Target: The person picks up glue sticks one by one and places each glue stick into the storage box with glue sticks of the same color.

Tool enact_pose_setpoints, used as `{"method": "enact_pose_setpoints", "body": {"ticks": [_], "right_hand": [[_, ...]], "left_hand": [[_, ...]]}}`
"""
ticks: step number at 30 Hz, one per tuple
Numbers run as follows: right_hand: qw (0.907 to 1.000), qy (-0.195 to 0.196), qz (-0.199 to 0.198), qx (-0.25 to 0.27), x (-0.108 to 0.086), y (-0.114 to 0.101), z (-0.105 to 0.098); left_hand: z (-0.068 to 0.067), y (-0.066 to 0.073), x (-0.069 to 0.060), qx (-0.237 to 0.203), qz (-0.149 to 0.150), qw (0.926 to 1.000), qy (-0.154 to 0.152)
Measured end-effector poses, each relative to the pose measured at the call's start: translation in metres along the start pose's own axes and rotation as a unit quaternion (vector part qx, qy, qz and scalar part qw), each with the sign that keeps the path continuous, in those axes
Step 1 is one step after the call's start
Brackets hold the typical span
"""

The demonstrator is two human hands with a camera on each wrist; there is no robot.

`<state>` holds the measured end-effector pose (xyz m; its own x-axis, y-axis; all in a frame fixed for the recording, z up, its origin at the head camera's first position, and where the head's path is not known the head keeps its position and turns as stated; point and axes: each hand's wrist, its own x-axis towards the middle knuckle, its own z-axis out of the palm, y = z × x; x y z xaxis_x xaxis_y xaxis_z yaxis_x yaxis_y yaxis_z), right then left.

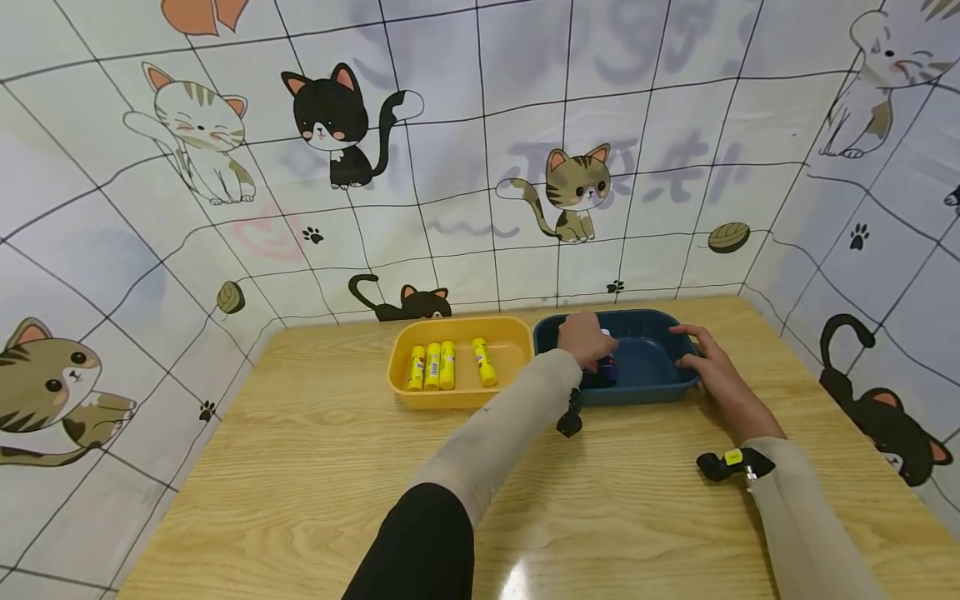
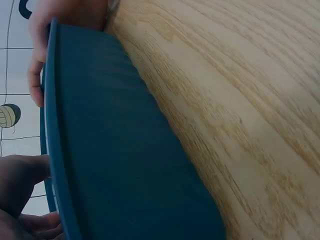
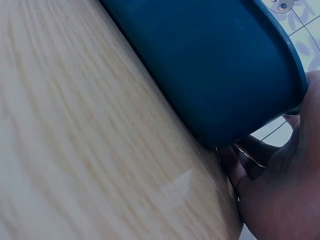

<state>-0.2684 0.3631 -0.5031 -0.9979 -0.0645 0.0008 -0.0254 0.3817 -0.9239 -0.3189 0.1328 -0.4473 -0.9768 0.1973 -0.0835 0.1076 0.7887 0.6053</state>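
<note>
A dark blue tray [image 1: 652, 392] stands at the back of the table, right beside a yellow tray [image 1: 450, 402]. My left hand [image 1: 581, 339] reaches into the left half of the blue tray and pinches a dark blue glue stick [image 1: 607, 371] with a white end. In the left wrist view the tray's wall hides the stick, and only part of the left hand [image 2: 20, 187] shows. At the right end, my right hand [image 1: 716, 375] grips the blue tray's rim; the right wrist view shows its fingers [image 3: 232, 165] against the outer wall.
Several yellow glue sticks [image 1: 432, 367] lie in the yellow tray, one apart from the others [image 1: 483, 362]. Both trays stand on a wood-grain table [image 1: 300, 467]. Behind them rises a white wall covering with cat drawings [image 1: 450, 150]. Small black cameras [image 1: 720, 467] are strapped to the wrists.
</note>
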Motion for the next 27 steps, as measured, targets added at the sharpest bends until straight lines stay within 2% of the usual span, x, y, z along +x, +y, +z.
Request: {"method": "enact_pose_setpoints", "body": {"ticks": [3,10,20,27], "right_hand": [[1.0,0.001,-0.009,0.001,-0.002,0.0,-0.001],[0.9997,0.006,-0.022,0.005,-0.003,-0.003,0.0],[0.9998,0.007,-0.019,0.008,-0.003,-0.003,0.001],[0.9995,0.007,-0.029,0.007,-0.003,-0.002,0.0]], "left_hand": [[0.003,0.0,0.003,0.023,0.003,0.9997,-0.004],[0.008,0.003,0.006,0.071,-0.017,0.9973,-0.001],[0.003,0.006,-0.001,0.084,-0.008,0.9964,0.006],[0.0,0.008,-0.006,0.073,-0.009,0.9973,0.001]]}}
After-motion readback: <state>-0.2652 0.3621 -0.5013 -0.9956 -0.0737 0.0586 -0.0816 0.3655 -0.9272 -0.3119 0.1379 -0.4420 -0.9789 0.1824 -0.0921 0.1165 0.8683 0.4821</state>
